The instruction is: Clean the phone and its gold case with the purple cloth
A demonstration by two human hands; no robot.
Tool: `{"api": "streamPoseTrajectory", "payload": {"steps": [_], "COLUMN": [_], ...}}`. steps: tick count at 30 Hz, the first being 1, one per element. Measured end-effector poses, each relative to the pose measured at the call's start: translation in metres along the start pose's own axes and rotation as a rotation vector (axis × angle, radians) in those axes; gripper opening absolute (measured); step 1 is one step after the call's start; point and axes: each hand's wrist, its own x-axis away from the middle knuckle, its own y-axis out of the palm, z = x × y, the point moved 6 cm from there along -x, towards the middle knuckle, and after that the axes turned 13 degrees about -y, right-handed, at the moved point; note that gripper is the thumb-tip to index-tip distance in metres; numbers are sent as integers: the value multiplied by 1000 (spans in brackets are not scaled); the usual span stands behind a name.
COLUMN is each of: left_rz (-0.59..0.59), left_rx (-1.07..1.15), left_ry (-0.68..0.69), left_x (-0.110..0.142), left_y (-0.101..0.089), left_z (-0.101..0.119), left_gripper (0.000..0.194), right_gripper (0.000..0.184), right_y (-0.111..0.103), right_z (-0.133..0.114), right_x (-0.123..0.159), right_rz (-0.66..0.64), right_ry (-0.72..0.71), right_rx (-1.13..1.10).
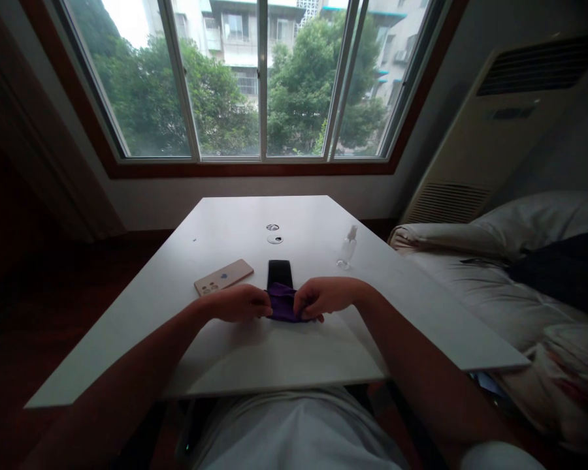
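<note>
A purple cloth (283, 303) is stretched between my two hands over the near end of a black phone (279, 273), whose far part stays uncovered. My left hand (242, 303) is closed, pinching the cloth's left edge. On the other side, my right hand (326, 297) grips the right edge with its fingers curled. To the left of the phone, a gold phone case or phone (225, 277) with several camera rings lies at a slant, close to my left hand. Whatever part of the black phone sits under the cloth is hidden.
A clear spray bottle (347, 247) stands upright on the right of the white table (313, 362). Two small round pieces (275, 239) lie farther back. Right of the table is a padded seat (445, 261); beyond the far edge is a window (262, 85).
</note>
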Motion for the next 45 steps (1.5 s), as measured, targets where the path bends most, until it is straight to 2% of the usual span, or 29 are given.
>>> {"api": "streamPoseTrajectory", "payload": {"steps": [2,5,7,8,10,11,12,13,14,15,16,17,21,22,23,24,25,26,27,30,31,32,34,36,39,42,45], "left_rz": [-114,-190,-204,-181,-29,115,285,456,596,669,664,565,-254,-387,-466,-486,-447,-359,-219,326,495,613,733,768,760,642,435], "left_rx": [77,205,332,397,491,504,484,433,368,309,270,273,353,352,351,360,381,417,466,622,676,699,676,565,268,-9,-101], "left_ry": [-22,4,-2,-15,-45,-52,-52,-44,-24,-1,26,42,24,20,19,20,22,25,26,16,19,36,77,98,63,-10,-42], "left_x": [2,4,2,0,-6,-9,-9,-7,-3,1,5,7,23,30,33,33,29,22,13,-5,-6,-6,-4,-2,-1,-6,-6], "left_y": [3,2,0,-1,-8,-14,-22,-29,-36,-40,-42,-41,-11,-5,-1,1,1,-2,-8,-33,-40,-45,-51,-52,-49,-41,-33], "left_z": [-2,1,4,4,3,2,1,0,2,4,7,10,21,24,26,27,27,26,24,12,8,6,6,7,5,-3,-8], "left_gripper": [34,37,41,43,44,43,42,40,38,37,37,37,39,38,36,35,35,35,36,39,38,39,39,37,33,33,35], "right_gripper": [28,29,28,27,25,24,23,22,20,19,20,21,30,32,32,31,29,27,25,24,24,24,25,26,22,19,20], "right_y": [5,6,-1,-9,-30,-38,-43,-43,-42,-39,-34,-28,6,12,15,15,12,4,-6,-39,-45,-47,-47,-45,-44,-40,-26], "right_z": [-1,-5,-9,-11,-17,-22,-25,-27,-27,-25,-23,-22,-27,-29,-30,-30,-30,-28,-27,-30,-34,-38,-44,-46,-38,-19,-2], "right_x": [4,6,2,-1,-1,2,4,5,3,1,-1,-2,7,9,9,7,3,-2,-6,0,6,11,17,18,13,3,-2], "right_rz": [-81,-105,5,144,549,740,870,919,893,810,691,551,-7,-87,-123,-112,-47,73,243,864,1023,1132,1209,1177,1035,749,387], "right_ry": [9,-21,-47,-64,-112,-145,-177,-199,-213,-219,-219,-215,-168,-153,-146,-147,-155,-165,-172,-192,-217,-253,-325,-342,-273,-128,11], "right_rx": [-59,-91,-55,-7,160,256,335,378,375,321,233,131,-174,-205,-217,-208,-174,-114,-26,316,407,470,523,543,566,549,407]}}
